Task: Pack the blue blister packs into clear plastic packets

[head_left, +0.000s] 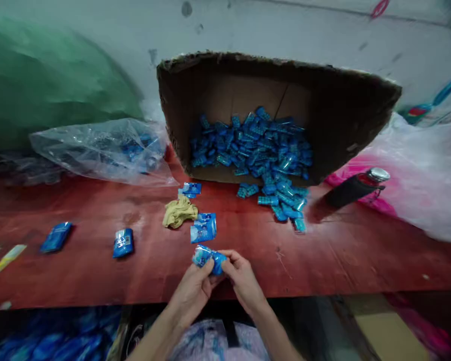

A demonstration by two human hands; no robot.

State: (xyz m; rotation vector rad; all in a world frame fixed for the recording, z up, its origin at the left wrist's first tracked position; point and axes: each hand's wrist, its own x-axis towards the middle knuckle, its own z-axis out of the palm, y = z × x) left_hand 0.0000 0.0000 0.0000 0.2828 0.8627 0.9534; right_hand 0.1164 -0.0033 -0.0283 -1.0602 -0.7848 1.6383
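Over the front edge of the red table, my left hand point(195, 288) and my right hand point(244, 278) are both closed on a small blue plastic packet point(202, 254). My thumbs press on its face, and my fingers hide part of it. Just beyond lie flat blue packets point(203, 228) and a crumpled yellow cloth point(178, 212), with another flat blue packet point(192, 188) behind the cloth. To the left, a filled-looking blue packet point(123, 243) and a second one point(56, 236) lie apart on the table.
A cardboard box point(304, 72) on its side spills many small blue wrapped pieces point(251, 143) onto the red table point(346, 255). A dark bottle point(349, 189) stands right, beside a pink-and-white plastic bag point(417, 175). Left are a clear bag point(97, 150) and a yellow-white strip point(8, 258).
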